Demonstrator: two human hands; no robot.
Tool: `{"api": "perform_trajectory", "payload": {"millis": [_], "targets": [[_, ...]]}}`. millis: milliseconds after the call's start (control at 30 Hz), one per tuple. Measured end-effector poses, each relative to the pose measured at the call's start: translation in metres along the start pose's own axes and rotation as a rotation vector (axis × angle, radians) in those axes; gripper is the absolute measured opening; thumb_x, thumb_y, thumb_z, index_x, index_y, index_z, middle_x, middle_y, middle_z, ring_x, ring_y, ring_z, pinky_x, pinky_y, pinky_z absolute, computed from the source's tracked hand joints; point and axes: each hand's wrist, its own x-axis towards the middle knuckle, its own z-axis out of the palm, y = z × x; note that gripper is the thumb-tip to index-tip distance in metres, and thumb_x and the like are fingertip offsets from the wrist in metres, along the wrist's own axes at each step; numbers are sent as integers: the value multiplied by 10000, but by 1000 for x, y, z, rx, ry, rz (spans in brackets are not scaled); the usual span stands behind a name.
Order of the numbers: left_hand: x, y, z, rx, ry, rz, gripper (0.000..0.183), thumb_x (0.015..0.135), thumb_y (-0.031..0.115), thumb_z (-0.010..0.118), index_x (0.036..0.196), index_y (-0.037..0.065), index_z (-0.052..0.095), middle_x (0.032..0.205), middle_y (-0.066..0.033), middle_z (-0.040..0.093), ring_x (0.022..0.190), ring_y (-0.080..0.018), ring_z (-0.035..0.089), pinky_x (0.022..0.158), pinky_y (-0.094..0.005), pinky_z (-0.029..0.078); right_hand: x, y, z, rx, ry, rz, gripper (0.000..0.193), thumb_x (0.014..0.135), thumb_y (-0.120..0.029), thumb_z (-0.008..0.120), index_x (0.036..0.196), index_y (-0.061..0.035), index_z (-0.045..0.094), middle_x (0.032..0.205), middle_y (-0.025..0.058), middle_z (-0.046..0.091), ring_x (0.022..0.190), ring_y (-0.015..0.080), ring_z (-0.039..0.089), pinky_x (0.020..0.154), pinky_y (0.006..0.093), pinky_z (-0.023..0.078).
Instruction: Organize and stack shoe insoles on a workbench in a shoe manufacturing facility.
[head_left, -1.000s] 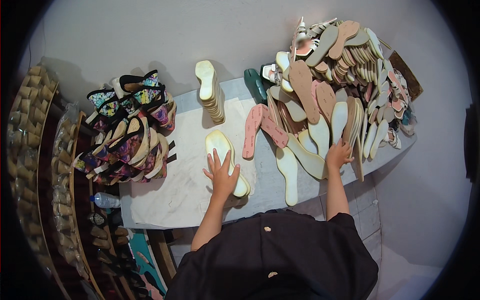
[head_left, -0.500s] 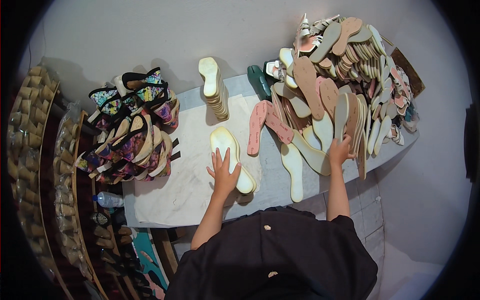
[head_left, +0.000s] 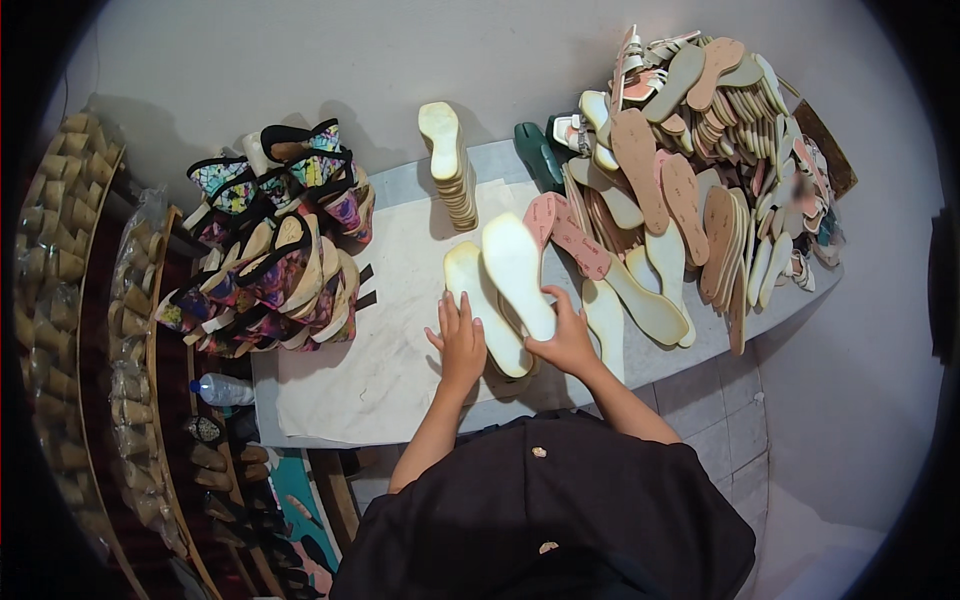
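Observation:
Between the thumb and fingers of my right hand [head_left: 566,338] is a pale cream insole [head_left: 514,262], held raised and tilted by its narrower near end. It overlaps the right side of a low stack of cream insoles [head_left: 472,275] lying on the white sheet. My left hand [head_left: 462,348] rests on that stack's left edge with its fingers spread. Farther back, a taller stack of insoles [head_left: 441,135] stands by the wall. Pink insoles with printed marks [head_left: 580,246] lie just right of the raised one, beside loose cream insoles [head_left: 655,310].
Colourful patterned wedge sandals [head_left: 285,260] are heaped at the table's left. A big pile of insoles and sandals [head_left: 720,110] covers the right end, next to a dark green shoe last [head_left: 538,158]. Shelves of wedge heels [head_left: 70,250] and a water bottle [head_left: 224,390] stand left.
My right hand has moved left from the right-hand pile, bringing a cream insole over to the low stack. My left hand remains on the stack with fingers spread.

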Motion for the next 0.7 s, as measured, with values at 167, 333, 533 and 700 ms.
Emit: {"api": "perform_trajectory", "payload": {"millis": [167,333,533,700], "targets": [[1,-7,12,-80,55,-7,542,950,290,296,1420,52,172,1486,-156,136,1373,-341,88,1025,-615,22,-5,1,26,-195,-33,-148,702,625,-273,670,1238,-54,407,1203,149,489,1135,323,459,989,644,156],[2,-26,23,-500,136,55,595,972,370,232,1432,33,65,1490,-164,99,1377,-325,66,1090,-455,60,-6,1,47,-57,-111,-232,748,672,-264,676,1314,-41,362,1276,169,439,1201,339,414,998,638,148],[3,-27,22,-1017,167,144,595,977,370,205,1428,17,40,1491,-174,71,1374,-342,58,1105,-400,75,-6,9,63,-204,-128,-266,716,694,-302,675,1303,-54,391,1301,182,400,1223,354,373,987,646,152],[3,-11,3,-435,228,348,524,972,307,242,1406,13,219,1472,-172,182,1363,-374,100,1099,-411,111,-8,7,50,-234,-116,-277,634,722,-301,659,1274,-94,428,1324,177,353,1252,345,329,984,638,170]]}}
